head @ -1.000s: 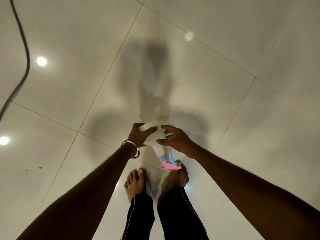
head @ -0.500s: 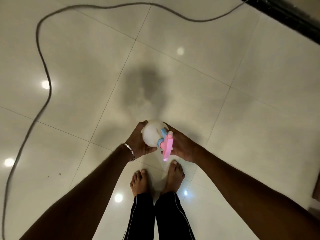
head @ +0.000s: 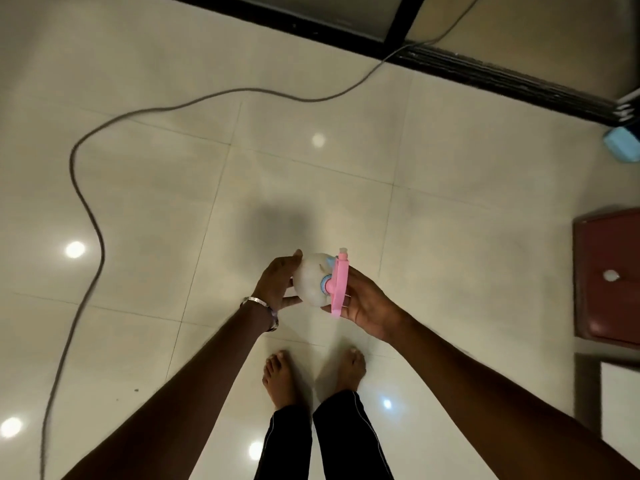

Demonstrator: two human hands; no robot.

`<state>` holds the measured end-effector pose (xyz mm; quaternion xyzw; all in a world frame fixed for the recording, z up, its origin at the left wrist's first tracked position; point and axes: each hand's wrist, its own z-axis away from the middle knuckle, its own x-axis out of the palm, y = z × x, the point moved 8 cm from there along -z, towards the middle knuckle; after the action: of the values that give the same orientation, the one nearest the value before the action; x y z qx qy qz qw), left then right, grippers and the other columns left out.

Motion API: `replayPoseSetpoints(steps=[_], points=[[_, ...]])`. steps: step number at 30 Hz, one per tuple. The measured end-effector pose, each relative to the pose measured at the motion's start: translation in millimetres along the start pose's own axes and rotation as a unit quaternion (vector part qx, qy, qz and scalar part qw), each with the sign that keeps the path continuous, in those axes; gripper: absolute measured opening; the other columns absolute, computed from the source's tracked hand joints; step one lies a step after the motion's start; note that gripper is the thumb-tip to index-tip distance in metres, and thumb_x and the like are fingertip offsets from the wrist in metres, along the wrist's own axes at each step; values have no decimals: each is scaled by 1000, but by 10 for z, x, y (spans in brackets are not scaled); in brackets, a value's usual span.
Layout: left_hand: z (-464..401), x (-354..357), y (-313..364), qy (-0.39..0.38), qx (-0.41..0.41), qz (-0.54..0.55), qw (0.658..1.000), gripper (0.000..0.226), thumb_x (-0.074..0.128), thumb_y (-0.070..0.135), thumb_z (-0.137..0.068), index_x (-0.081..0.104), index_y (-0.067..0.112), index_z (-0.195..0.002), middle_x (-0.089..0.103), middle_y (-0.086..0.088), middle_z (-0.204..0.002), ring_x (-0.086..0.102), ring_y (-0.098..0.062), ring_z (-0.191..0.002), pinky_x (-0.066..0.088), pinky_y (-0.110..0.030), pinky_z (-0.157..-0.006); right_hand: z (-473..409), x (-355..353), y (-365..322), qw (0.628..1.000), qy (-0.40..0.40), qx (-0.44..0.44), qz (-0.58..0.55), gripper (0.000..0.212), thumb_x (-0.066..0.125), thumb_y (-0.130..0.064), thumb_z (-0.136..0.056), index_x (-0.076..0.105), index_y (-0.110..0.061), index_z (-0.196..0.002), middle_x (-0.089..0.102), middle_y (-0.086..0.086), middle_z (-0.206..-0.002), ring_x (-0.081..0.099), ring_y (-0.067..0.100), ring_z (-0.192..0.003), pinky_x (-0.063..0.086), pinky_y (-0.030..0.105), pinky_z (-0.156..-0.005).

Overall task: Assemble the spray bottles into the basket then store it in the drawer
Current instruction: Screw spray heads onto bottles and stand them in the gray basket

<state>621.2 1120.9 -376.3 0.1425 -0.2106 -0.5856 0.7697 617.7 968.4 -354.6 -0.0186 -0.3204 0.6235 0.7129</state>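
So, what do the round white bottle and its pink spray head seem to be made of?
Round white bottle: likely translucent plastic, matte; its surface looks milky and cloudy. Pink spray head: likely hard moulded plastic, smooth, uniform colour, thin crisp edges. Neither can be confirmed by sight alone.

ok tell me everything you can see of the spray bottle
The spray bottle has a rounded white body that looks like translucent plastic, a light blue collar and a pink trigger head. It is held in the air above the tiled floor, in front of the person's bare feet, its top turned toward the camera. The left hand grips the body from the left; the right hand holds the pink head side. Its contents cannot be seen.
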Motion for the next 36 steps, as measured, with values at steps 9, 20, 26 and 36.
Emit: replayPoseSetpoints(steps=[9,20,26,36], points=[[609,862,-21,-86,26,-47,995,41,70,30,-82,60,18,-120,63,-7,-121,60,-27,-115,57,-46,-84,1014,-483,-199,997,63,-42,-16,40,66,-41,-81,67,-30,-119,66,11,-126,65,33,-110,53,49,-99],[1578,2441,-378,-136,25,-181,974,36,67,37,-85,61,17,-114,60,-9,-126,59,-30,-115,54,-51,-89,2629,-1459,-262,978,167,-119,-37,30,66,-44,-83,74,-31,-109,69,-2,-120,65,22,-111,55,46,-96],[2157,3506,-615,-177,40,-259,949,35,66,42,-84,67,16,-107,62,-11,-124,58,-31,-116,59,-48,-78,3727,-2103,-327,956,233,-171,-44,30,64,-41,-90,73,-24,-113,69,0,-119,62,16,-115,59,35,-84],[2931,5588,-968,-237,59,-393,886,33,65,39,-86,66,10,-101,60,-9,-115,58,-26,-102,59,-46,-71,5268,-3312,-506,906,336,-230,-111,23,56,-40,-98,77,-31,-96,72,0,-109,65,19,-109,58,44,-93]])
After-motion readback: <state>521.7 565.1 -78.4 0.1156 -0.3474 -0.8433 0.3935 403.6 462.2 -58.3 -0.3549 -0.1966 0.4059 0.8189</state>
